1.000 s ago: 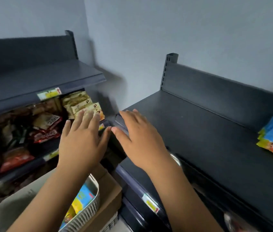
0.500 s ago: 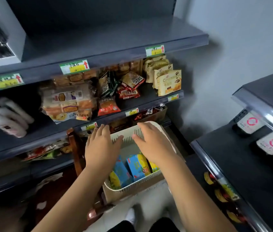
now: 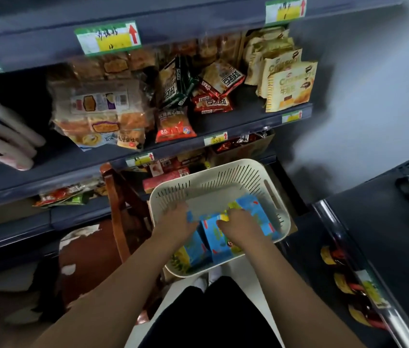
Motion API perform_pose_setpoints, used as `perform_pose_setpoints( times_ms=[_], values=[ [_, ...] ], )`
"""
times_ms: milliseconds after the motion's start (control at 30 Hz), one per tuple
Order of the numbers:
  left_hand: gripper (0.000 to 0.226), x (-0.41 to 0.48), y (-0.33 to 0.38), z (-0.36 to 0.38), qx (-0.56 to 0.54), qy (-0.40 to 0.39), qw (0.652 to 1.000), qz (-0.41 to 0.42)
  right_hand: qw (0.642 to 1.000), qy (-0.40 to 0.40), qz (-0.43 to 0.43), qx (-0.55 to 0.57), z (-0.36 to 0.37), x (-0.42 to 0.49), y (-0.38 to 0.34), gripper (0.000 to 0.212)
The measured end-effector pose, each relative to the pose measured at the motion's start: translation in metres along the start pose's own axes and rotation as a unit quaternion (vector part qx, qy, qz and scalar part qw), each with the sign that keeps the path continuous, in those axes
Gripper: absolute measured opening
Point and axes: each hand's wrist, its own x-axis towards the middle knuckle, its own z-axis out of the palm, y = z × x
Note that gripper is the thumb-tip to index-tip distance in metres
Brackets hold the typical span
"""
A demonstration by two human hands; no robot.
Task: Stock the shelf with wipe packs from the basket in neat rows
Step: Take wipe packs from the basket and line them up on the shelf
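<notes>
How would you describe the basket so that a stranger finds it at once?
Look below the dark snack shelves, low down beside a brown wooden frame. There stands a cream basket with slotted walls. Unlike everything around it, it holds blue wipe packs.

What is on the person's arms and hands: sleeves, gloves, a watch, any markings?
The left forearm and the right forearm are bare for all of the length in view, with no sleeve. The left hand and the right hand wear no gloves. No watch, bracelet or markings show. The fingers are too blurred to rule out a ring.
</notes>
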Motion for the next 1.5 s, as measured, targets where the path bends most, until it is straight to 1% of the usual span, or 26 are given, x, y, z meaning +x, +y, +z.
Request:
perform_pose_setpoints(
  times_ms=[67, 133, 200, 300, 367, 433, 500, 600, 633, 700, 800, 867, 967, 1100, 1233, 1367, 1500],
  values=[
    [0.06, 0.013, -0.007, 0.008, 0.026, -0.019, 0.999, -0.015, 1.0, 0.015, 0.012, -0.019, 0.01, 0.013, 0.005, 0.021],
    [0.057, 0.021, -0.013, 0.015, 0.048, -0.03, 0.998, -0.023, 0.999, 0.013, 0.026, -0.03, 0.02, 0.021, 0.009, 0.018],
    [0.056, 0.026, -0.017, 0.019, 0.076, -0.04, 0.996, -0.032, 0.998, -0.005, 0.034, -0.046, 0.028, 0.024, 0.011, 0.015],
    [0.054, 0.028, -0.019, 0.025, 0.108, -0.055, 0.992, -0.031, 0.998, -0.002, 0.032, -0.054, 0.035, 0.03, 0.013, 0.014],
    [0.047, 0.03, -0.018, 0.029, 0.129, -0.046, 0.99, -0.028, 0.999, 0.019, 0.026, -0.023, 0.036, 0.035, 0.012, 0.02],
    [0.04, 0.032, -0.018, 0.03, 0.159, -0.03, 0.986, -0.027, 0.999, 0.028, 0.023, 0.02, 0.037, 0.039, 0.01, 0.02],
    [0.041, 0.034, -0.018, 0.029, 0.181, -0.039, 0.982, -0.025, 0.999, 0.02, 0.006, 0.033, 0.039, 0.042, 0.007, 0.025],
    [0.05, 0.036, -0.018, 0.023, 0.177, -0.064, 0.982, -0.025, 1.0, 0.005, -0.026, 0.009, 0.038, 0.046, 0.003, 0.024],
    [0.051, 0.035, -0.018, 0.022, 0.168, -0.07, 0.983, -0.024, 1.0, -0.004, -0.029, 0.005, 0.037, 0.045, 0.003, 0.028],
    [0.048, 0.033, -0.018, 0.022, 0.159, -0.079, 0.984, -0.02, 0.999, -0.016, -0.036, -0.011, 0.035, 0.042, 0.001, 0.032],
    [0.04, 0.029, -0.017, 0.026, 0.16, -0.094, 0.983, -0.013, 0.999, -0.045, -0.026, 0.009, 0.035, 0.039, -0.005, 0.024],
    [0.039, 0.028, -0.016, 0.027, 0.159, -0.103, 0.982, -0.01, 0.999, -0.044, -0.026, 0.014, 0.036, 0.043, -0.015, 0.023],
    [0.042, 0.028, -0.018, 0.033, 0.151, -0.1, 0.983, -0.008, 0.999, -0.008, -0.027, -0.03, 0.041, 0.057, -0.029, 0.029],
    [0.048, 0.024, -0.022, 0.043, 0.166, -0.092, 0.982, 0.004, 0.993, -0.012, -0.026, -0.112, 0.049, 0.071, -0.042, 0.024],
    [0.037, 0.017, -0.022, 0.047, 0.182, -0.091, 0.979, 0.017, 0.985, -0.006, -0.033, -0.169, 0.053, 0.081, -0.049, 0.022],
    [0.037, 0.013, -0.021, 0.044, 0.199, -0.106, 0.974, 0.022, 0.979, -0.003, -0.028, -0.204, 0.058, 0.094, -0.056, 0.03],
    [0.031, 0.009, -0.019, 0.041, 0.209, -0.095, 0.973, 0.03, 0.98, -0.004, -0.025, -0.195, 0.061, 0.1, -0.06, 0.025]
  ],
)
